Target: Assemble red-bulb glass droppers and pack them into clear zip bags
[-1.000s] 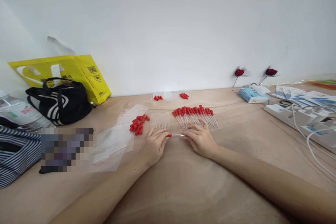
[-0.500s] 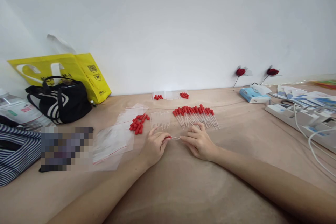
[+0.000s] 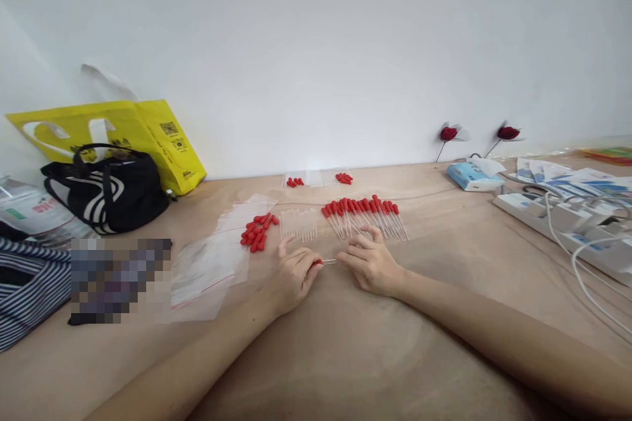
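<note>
My left hand [image 3: 295, 276] pinches a red rubber bulb [image 3: 318, 262] between thumb and fingers. A thin clear tube [image 3: 329, 262] runs from that bulb toward my right hand [image 3: 371, 262], whose closed fingertips are at the tube's far end. Beyond my left hand lie a pile of loose red bulbs [image 3: 257, 233] and a row of clear tubes [image 3: 299, 223]. Tubes fitted with red bulbs [image 3: 363, 208] lie side by side beyond my right hand. Clear plastic bags [image 3: 212, 263] are spread to the left of the pile.
Near the wall, small red bulbs [image 3: 344, 178] lie on a clear bag. At left stand a yellow bag [image 3: 180, 151], a black bag [image 3: 133, 191] and a large bottle [image 3: 37, 210]. A tissue pack [image 3: 474, 175], power strip [image 3: 523, 212] with cables and two artificial roses are at right.
The whole view has shifted slightly. Both hands keep nearly the same pose, with the bulb and tube still between them.
</note>
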A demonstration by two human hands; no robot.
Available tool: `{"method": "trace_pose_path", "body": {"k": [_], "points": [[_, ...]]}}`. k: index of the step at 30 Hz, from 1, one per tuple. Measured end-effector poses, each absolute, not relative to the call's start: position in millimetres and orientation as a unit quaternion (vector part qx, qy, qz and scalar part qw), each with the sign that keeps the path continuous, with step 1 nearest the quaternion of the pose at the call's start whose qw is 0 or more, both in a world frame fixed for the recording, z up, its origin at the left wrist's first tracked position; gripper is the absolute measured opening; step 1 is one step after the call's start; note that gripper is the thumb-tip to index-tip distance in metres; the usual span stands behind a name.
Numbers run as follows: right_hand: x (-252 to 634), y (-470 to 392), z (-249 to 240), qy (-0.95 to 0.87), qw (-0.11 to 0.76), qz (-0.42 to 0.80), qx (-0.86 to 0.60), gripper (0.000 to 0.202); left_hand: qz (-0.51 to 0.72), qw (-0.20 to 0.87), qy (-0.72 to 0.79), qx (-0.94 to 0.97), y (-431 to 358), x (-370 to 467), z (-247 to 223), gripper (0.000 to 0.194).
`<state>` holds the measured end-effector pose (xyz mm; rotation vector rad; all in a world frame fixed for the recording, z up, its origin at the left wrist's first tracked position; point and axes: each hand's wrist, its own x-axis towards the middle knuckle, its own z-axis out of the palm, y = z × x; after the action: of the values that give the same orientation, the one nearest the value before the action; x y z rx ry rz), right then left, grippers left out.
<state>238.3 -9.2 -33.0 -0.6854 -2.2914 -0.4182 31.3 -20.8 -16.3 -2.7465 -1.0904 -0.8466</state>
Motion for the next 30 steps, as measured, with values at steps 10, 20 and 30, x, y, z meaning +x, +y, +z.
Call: {"method": "trace_pose_path", "body": {"k": [10, 20, 30], "points": [[234.4, -11.1, -30.0, -0.893, 0.339, -0.119, -0.270, 0.020, -0.258, 0.041, -0.315, -0.912, -20.1, 33.3, -13.5, 0.019], [231.9, -12.5, -29.9, -0.896, 0.313, -0.024, -0.314, 0.018, -0.270, 0.062, -0.328, -0.903, -16.9, 32.6, -12.2, 0.020], [232.8, -5.8, -30.4, -0.895, 0.298, -0.115, -0.311, 0.017, -0.270, 0.048, -0.368, -0.888, -11.3, 26.6, -13.1, 0.017]]}}
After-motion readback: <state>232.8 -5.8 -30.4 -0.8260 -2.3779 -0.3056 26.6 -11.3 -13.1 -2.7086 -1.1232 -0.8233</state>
